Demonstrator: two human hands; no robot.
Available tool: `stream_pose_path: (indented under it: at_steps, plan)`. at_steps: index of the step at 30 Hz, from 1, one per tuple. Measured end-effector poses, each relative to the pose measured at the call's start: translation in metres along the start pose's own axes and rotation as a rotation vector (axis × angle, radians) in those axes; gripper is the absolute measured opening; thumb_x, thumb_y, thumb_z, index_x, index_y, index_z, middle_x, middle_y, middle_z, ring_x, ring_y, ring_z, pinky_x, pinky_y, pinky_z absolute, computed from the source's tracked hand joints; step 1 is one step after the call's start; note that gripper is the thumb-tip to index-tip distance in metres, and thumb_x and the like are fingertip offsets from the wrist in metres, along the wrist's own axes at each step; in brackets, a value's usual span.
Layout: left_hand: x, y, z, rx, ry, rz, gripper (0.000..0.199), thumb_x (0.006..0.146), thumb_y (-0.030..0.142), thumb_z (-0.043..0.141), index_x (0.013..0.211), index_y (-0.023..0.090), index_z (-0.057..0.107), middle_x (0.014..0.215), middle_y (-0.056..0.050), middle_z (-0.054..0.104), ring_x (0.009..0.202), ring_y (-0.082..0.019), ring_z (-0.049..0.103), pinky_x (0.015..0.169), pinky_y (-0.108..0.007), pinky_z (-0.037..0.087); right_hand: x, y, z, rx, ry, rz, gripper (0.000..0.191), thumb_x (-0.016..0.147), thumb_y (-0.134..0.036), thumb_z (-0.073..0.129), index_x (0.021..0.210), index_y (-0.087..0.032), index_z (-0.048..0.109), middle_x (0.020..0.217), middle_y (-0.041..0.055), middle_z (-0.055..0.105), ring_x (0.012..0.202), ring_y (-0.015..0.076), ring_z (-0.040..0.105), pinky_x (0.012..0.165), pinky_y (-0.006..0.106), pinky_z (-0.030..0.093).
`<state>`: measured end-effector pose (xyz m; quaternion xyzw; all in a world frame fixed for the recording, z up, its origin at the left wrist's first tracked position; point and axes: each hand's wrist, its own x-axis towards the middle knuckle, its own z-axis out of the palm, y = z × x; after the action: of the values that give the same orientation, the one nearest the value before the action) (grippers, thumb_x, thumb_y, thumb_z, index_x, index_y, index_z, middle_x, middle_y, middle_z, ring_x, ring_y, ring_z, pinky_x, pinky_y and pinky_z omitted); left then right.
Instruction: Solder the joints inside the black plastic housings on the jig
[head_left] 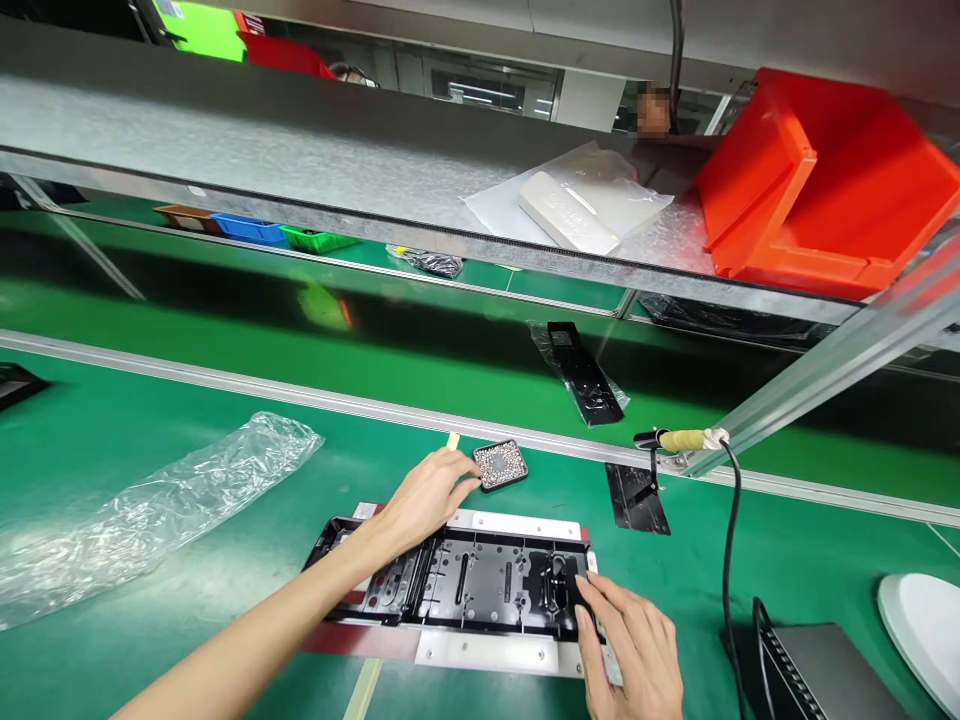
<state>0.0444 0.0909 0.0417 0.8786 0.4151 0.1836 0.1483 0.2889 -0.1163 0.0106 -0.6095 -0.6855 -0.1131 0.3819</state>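
Note:
A long black plastic panel (465, 580) lies in a fixture with white plates (487, 652) on the green bench. My left hand (427, 500) reaches past the panel's far edge, fingertips next to a small black tray of tiny screws (500, 464); whether it pinches a screw is hidden. My right hand (634, 650) rests on the panel's right end, fingers spread and pressing down on it.
A crumpled clear plastic bag (150, 510) lies at left. Another black panel in a bag (581, 372) sits on the green conveyor belt. A cable (727, 560) hangs at right by a dark box (821, 675). Red bins (825, 190) and a white block (566, 212) sit on the shelf above.

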Motion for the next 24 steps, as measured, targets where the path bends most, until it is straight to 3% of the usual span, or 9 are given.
stream_pose_path:
  at_steps: [3,7,11,14,16,19,21,24]
  plan:
    - [0.041,-0.011,0.023,0.027,-0.010,0.006,0.022,0.098,0.023,0.051,0.095,0.018,0.072,0.095,-0.008,0.072,0.095,-0.024,0.062,0.088,-0.037,0.049,-0.005,0.006,0.000,0.036,0.022,-0.004,0.039,0.086,-0.013,0.066,0.122,-0.027,0.068,0.113,0.0111,0.074,0.096,0.0295,0.071,0.074,0.045,0.056]
    - [0.060,-0.019,0.047,0.071,-0.031,0.014,0.021,0.094,0.017,0.053,0.086,0.017,0.072,0.088,-0.010,0.069,0.095,-0.026,0.061,0.087,-0.038,0.048,-0.011,0.017,-0.005,0.055,0.034,0.048,0.036,0.087,-0.012,0.064,0.118,-0.029,0.070,0.111,0.0114,0.073,0.090,0.0285,0.071,0.072,0.045,0.057]
    - [0.065,-0.019,0.054,0.080,-0.040,-0.002,0.023,0.092,0.015,0.052,0.075,0.016,0.068,0.086,-0.011,0.067,0.094,-0.026,0.059,0.088,-0.039,0.047,-0.001,0.023,-0.019,0.106,0.043,0.055,0.036,0.086,-0.011,0.066,0.117,-0.028,0.070,0.112,0.0109,0.073,0.095,0.0277,0.070,0.076,0.044,0.059]
    - [0.067,-0.013,0.047,0.049,-0.035,-0.031,0.017,0.086,0.011,0.054,0.073,0.016,0.065,0.084,-0.011,0.067,0.094,-0.026,0.060,0.087,-0.038,0.046,0.020,0.024,-0.028,0.199,0.019,0.200,0.030,0.089,-0.016,0.064,0.115,-0.027,0.072,0.112,0.0103,0.074,0.102,0.0263,0.069,0.085,0.044,0.058]
    - [0.064,-0.005,0.039,0.011,-0.020,-0.070,0.016,0.084,0.010,0.054,0.074,0.016,0.064,0.079,-0.009,0.067,0.089,-0.025,0.061,0.084,-0.037,0.047,0.039,0.026,-0.026,0.291,-0.006,0.452,0.026,0.093,-0.026,0.060,0.117,-0.026,0.071,0.116,0.0102,0.073,0.106,0.0256,0.069,0.089,0.043,0.058]
    - [0.046,0.016,0.023,-0.083,-0.017,-0.125,0.016,0.089,0.015,0.051,0.081,0.017,0.064,0.074,-0.003,0.068,0.071,-0.018,0.061,0.071,-0.030,0.047,0.067,0.039,-0.011,0.477,0.096,0.765,0.045,0.095,-0.040,0.057,0.137,-0.024,0.058,0.132,0.0126,0.067,0.112,0.0253,0.068,0.092,0.044,0.058]
    - [0.025,0.034,0.015,-0.164,-0.051,-0.112,0.016,0.092,0.021,0.051,0.084,0.019,0.065,0.076,0.001,0.069,0.067,-0.014,0.061,0.066,-0.025,0.046,0.082,0.053,0.003,0.480,0.256,0.844,0.059,0.092,-0.045,0.059,0.144,-0.019,0.049,0.139,0.0167,0.061,0.117,0.0263,0.065,0.099,0.046,0.055]
    - [-0.009,0.059,0.010,-0.277,-0.097,-0.073,0.012,0.094,0.025,0.056,0.091,0.022,0.068,0.087,0.003,0.071,0.079,-0.013,0.064,0.073,-0.023,0.049,0.099,0.075,0.021,0.447,0.371,0.852,0.073,0.090,-0.049,0.059,0.152,-0.017,0.037,0.151,0.0189,0.049,0.130,0.0274,0.057,0.106,0.046,0.052]
